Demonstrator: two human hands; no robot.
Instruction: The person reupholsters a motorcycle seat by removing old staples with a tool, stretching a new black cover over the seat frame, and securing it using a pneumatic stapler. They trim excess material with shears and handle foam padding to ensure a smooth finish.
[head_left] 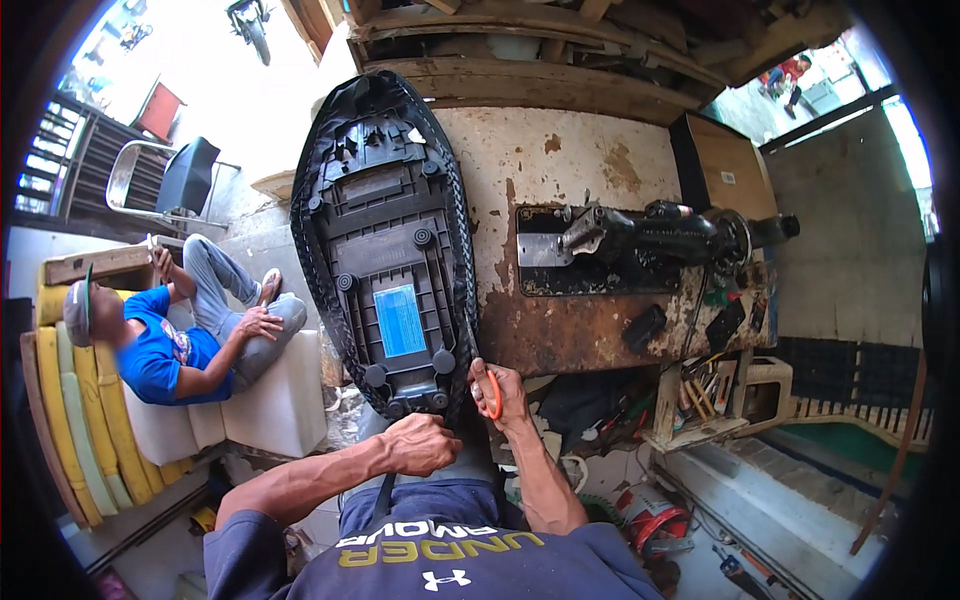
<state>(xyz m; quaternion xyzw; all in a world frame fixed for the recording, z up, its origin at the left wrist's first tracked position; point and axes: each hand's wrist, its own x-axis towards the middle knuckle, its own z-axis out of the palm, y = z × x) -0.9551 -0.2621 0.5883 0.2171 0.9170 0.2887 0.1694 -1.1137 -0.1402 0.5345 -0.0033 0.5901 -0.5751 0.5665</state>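
Note:
An upside-down motorcycle seat (385,245), black with a ribbed plastic base and a blue label, lies lengthwise over the table's left end and reaches down toward my lap. Dark cover material is wrapped round its rim. My left hand (425,443) is closed at the near end of the seat, gripping the cover edge, its fingertips partly hidden. My right hand (503,398) grips orange-handled scissors (492,390) at the seat's near right edge, the blades pointing up along the rim and hard to make out.
A black sewing machine (655,240) stands on the worn table (560,150), with small dark items near it. A person in blue (175,345) reclines on foam pieces (65,420) at left, beside a chair (170,180). A red bucket (655,520) and tools lie low at right.

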